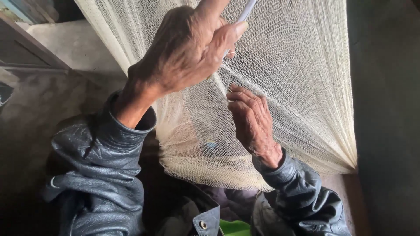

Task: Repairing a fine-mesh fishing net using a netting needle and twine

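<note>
Currently mid-stitch, by the look of it: the left hand [188,48] pinches a slim white netting tool [246,11] against the cream mesh net [297,78], fingers closed on it. The right hand [251,120] grips a fold of mesh just below, fingers curled into it. Net hangs from the top edge, bunched over the lap. Next pass likely needs taut mesh and a steady tool tip.

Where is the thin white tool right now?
In the head view, the thin white tool sits at top centre, pinched in the left hand, against the cream net, above the right hand.
</note>
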